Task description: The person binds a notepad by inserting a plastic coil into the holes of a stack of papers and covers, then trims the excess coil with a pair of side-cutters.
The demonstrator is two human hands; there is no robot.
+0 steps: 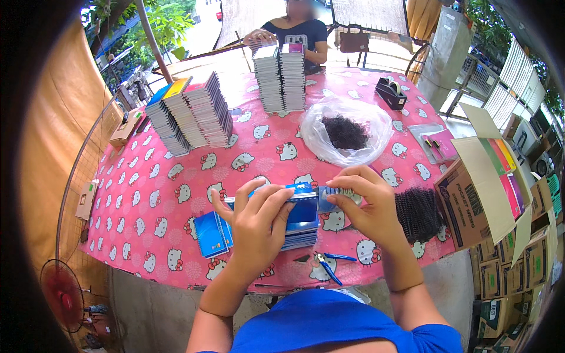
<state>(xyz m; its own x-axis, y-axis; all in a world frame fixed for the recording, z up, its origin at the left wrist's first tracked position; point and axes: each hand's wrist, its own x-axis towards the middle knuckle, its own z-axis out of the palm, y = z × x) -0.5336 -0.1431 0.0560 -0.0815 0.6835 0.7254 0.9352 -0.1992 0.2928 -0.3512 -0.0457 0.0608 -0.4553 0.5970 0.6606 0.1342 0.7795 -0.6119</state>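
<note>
My left hand (pixel 259 220) is closed around a small blue notebook (pixel 302 213), keeping it upright on edge over a stack of blue notebooks (pixel 300 239). Thumb and fingertips of my right hand (pixel 368 203) are pinched together at the notebook's right end, by a small bluish, shiny piece I cannot make out. Two blue spiral notebooks (pixel 210 236) lie left of the stack. Blue-handled cutting pliers (pixel 332 265) rest at the near table edge. Black spiral coils (pixel 416 213) are piled beyond my right wrist.
Tall notebook stacks (pixel 191 115) stand far left, others (pixel 281 79) before a person (pixel 306 35) across the pink table. A plastic bag (pixel 321 144) holds black curly scraps (pixel 346 133). Further right are a tape dispenser (pixel 391 94) and an open carton (pixel 465 197) of notebooks.
</note>
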